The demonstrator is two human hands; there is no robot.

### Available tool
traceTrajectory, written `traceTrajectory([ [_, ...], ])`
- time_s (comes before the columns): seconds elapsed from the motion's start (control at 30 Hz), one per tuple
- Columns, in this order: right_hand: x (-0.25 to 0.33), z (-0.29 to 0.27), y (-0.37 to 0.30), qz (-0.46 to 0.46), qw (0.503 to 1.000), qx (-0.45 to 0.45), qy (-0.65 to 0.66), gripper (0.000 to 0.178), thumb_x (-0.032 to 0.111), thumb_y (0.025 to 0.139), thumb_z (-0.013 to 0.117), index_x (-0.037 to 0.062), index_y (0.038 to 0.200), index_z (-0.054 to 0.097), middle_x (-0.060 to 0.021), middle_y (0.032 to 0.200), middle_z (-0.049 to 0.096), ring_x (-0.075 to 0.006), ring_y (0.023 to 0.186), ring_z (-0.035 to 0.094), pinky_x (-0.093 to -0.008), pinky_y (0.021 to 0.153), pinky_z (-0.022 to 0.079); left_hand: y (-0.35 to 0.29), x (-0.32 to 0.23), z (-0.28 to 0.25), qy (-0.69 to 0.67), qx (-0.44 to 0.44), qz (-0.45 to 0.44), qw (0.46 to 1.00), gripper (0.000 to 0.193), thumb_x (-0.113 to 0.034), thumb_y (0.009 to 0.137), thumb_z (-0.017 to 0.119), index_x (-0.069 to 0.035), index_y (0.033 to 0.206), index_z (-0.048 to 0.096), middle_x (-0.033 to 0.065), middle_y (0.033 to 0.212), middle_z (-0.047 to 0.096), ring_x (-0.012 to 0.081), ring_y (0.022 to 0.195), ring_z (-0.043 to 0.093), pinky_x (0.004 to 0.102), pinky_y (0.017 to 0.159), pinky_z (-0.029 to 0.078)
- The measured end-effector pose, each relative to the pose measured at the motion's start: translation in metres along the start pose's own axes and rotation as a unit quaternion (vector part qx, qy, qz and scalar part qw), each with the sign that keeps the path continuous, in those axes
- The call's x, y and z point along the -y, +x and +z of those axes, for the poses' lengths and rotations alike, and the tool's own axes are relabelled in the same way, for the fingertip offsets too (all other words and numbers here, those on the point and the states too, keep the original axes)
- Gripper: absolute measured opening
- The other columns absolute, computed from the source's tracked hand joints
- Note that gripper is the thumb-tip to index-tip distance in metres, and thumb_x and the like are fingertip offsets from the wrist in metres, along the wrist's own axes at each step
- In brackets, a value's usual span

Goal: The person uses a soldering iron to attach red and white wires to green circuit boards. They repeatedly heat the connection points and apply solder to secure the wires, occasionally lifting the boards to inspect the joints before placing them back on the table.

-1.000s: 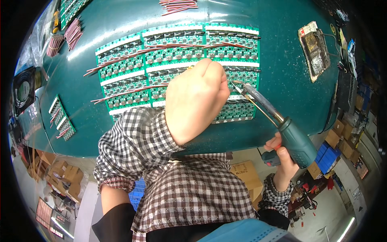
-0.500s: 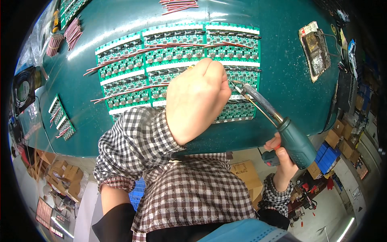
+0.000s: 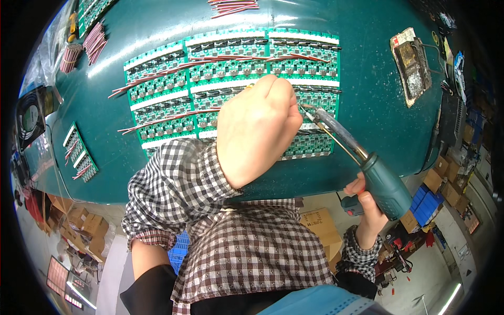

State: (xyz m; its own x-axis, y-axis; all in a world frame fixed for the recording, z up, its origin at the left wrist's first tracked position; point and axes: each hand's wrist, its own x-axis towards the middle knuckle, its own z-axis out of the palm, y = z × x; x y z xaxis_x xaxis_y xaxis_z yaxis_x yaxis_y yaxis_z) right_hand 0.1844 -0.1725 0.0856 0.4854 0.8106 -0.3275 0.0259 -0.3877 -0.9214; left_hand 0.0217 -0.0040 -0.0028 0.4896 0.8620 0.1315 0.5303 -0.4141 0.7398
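My left hand (image 3: 257, 131) is closed over the middle of a green circuit board panel (image 3: 226, 69), its back toward me. Its fingertips are hidden, so I cannot make out what they pinch. In my right hand (image 3: 373, 211) is a green soldering gun (image 3: 387, 185), gripped by its handle. The gun points up and left, and its tip is at the boards just right of my left fingers. Red and black wires (image 3: 226, 58) lie in rows across the panel, some sticking out past its left edge.
A worn metal soldering tray (image 3: 412, 65) stands at the right. Bundles of red wire (image 3: 95, 43) lie at the far left, with another wire pile (image 3: 233, 8) at the far middle. A smaller circuit board (image 3: 80, 153) with wires and a fan (image 3: 31, 116) are at the left.
Almost nothing differs. Both hands and the soldering gun hold nearly the same place, with only a very slight shift of the left hand.
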Motion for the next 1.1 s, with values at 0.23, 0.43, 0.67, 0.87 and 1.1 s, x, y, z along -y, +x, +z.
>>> traceTrajectory([
  [0.23,-0.0014,-0.0011,-0.0008,0.005,1.000,0.001,-0.003,0.024,0.008,0.079,0.072,-0.0072,0.095,0.062,-0.0125,0.077,0.063,-0.0237,0.073,0.061,-0.0377,0.071,0.052,0.0002,-0.0002,-0.0009,0.002,0.007,-0.005,1.000,0.014,-0.001,0.072,0.067,-0.005,0.076,0.055,0.0058,0.070,0.056,0.0195,0.056,0.056,0.0308,0.051,0.045],
  [0.43,-0.0031,-0.0021,-0.0012,0.000,1.000,0.005,-0.006,0.024,0.007,0.079,0.071,-0.0076,0.096,0.062,-0.0126,0.078,0.063,-0.0238,0.074,0.061,-0.0381,0.072,0.052,0.0007,-0.0003,-0.0012,-0.006,0.005,0.000,1.000,0.014,-0.001,0.072,0.067,-0.005,0.076,0.055,0.0059,0.070,0.056,0.0200,0.057,0.056,0.0311,0.051,0.045],
  [0.67,-0.0004,-0.0031,-0.0001,0.001,1.000,-0.017,-0.026,0.031,0.015,0.078,0.072,-0.0086,0.095,0.062,-0.0120,0.075,0.063,-0.0245,0.071,0.061,-0.0397,0.077,0.050,0.0010,0.0004,-0.0020,0.002,0.004,0.000,1.000,0.014,-0.001,0.071,0.067,-0.005,0.077,0.055,0.0060,0.070,0.056,0.0203,0.056,0.056,0.0314,0.050,0.045],
  [0.87,-0.0047,-0.0047,-0.0011,-0.010,0.998,-0.043,-0.035,0.045,0.027,0.081,0.070,-0.0103,0.102,0.058,-0.0107,0.073,0.058,-0.0230,0.068,0.060,-0.0367,0.066,0.053,0.0012,0.0003,-0.0016,-0.006,0.005,0.005,1.000,0.015,-0.001,0.071,0.068,-0.005,0.076,0.055,0.0063,0.069,0.056,0.0198,0.056,0.056,0.0311,0.050,0.045],
  [1.1,-0.0067,0.0013,0.0055,0.007,0.996,-0.090,0.008,0.052,0.037,0.085,0.065,-0.0098,0.105,0.055,-0.0091,0.074,0.055,-0.0215,0.068,0.060,-0.0344,0.059,0.055,0.0027,-0.0011,-0.0045,-0.014,0.012,0.009,1.000,0.015,0.000,0.071,0.067,-0.005,0.076,0.055,0.0055,0.068,0.055,0.0189,0.056,0.056,0.0308,0.050,0.045],
])
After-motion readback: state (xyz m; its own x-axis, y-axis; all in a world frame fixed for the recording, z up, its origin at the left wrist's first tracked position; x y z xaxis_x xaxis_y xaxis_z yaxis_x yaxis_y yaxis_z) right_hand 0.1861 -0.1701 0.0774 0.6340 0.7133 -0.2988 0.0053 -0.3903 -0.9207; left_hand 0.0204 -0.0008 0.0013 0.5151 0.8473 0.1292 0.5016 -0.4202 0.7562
